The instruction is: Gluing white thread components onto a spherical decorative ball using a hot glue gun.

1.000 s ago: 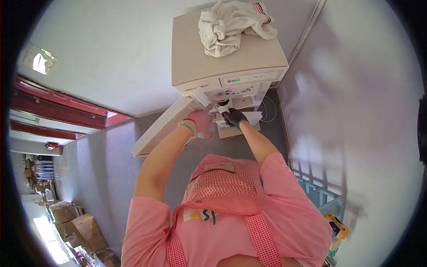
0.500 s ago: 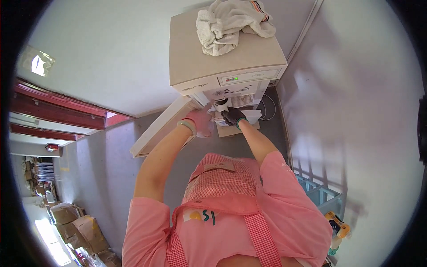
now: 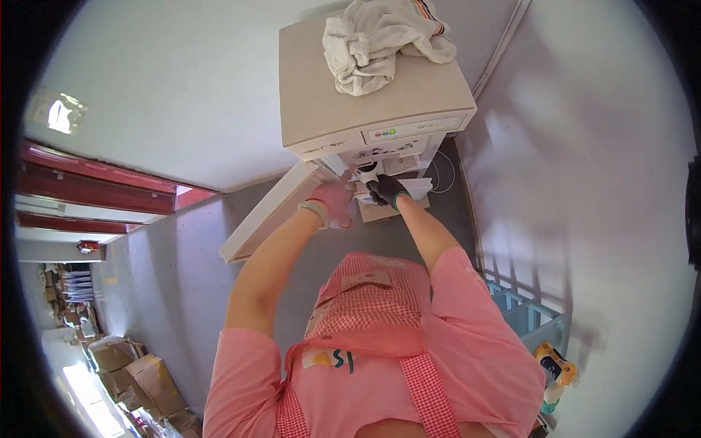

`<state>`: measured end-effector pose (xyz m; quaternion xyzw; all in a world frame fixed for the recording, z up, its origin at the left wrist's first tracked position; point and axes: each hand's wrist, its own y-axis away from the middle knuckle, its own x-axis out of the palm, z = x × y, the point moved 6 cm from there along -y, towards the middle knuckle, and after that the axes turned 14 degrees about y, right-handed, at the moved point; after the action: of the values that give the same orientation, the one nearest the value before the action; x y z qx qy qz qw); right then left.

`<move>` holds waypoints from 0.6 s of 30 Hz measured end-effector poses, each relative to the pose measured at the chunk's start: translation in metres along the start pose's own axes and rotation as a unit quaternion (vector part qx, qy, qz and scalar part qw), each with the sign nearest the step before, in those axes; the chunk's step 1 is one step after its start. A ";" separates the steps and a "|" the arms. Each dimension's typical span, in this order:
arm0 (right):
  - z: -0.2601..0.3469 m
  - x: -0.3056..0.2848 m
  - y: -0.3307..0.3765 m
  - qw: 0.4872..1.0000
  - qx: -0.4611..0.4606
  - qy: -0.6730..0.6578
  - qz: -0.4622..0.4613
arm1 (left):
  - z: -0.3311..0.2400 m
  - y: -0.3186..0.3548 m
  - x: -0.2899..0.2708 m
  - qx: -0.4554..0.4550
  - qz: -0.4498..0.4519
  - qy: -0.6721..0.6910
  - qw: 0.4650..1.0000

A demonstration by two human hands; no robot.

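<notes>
My right hand (image 3: 388, 191), in a dark glove with a green cuff, is closed on a white cup (image 3: 370, 176) with a dark inside. The cup is at the dispensing recess of a beige and white water dispenser (image 3: 376, 95). Beside the cup on the left is my left hand (image 3: 336, 201) in a pink glove, fingers apart, one stretched up toward the recess; I see nothing in it. The dispenser's white door (image 3: 266, 208) hangs open to the left, just past my left hand. Right of the cup is a drip tray (image 3: 401, 163).
A crumpled white towel (image 3: 387, 40) lies on the dispenser. A white cable (image 3: 442, 175) loops on the floor beside it. Along the right wall stands a blue-grey rack (image 3: 529, 314), with a yellow object (image 3: 555, 365) nearby. Cardboard boxes (image 3: 150, 383) are stacked at the lower left.
My left hand has shifted slightly, with a finger now pointing up beside the cup. My right hand keeps the cup at the recess. The whole view has moved a little.
</notes>
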<state>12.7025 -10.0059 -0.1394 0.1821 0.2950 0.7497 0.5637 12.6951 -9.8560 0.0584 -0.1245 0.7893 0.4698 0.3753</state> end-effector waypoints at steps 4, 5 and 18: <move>0.000 0.001 -0.004 1.000 0.001 -0.021 -0.010 | 0.005 -0.002 0.000 -0.010 -0.014 0.071 0.997; 0.000 0.003 -0.005 0.999 -0.007 -0.029 -0.013 | 0.006 -0.003 0.001 -0.009 -0.013 0.079 0.997; 0.002 0.010 0.003 0.994 0.003 -0.095 -0.062 | 0.004 -0.004 0.004 -0.019 -0.003 0.018 1.000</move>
<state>12.6988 -9.9966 -0.1367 0.2355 0.2537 0.6918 0.6337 12.6963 -9.8536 0.0517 -0.1426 0.7864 0.4813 0.3601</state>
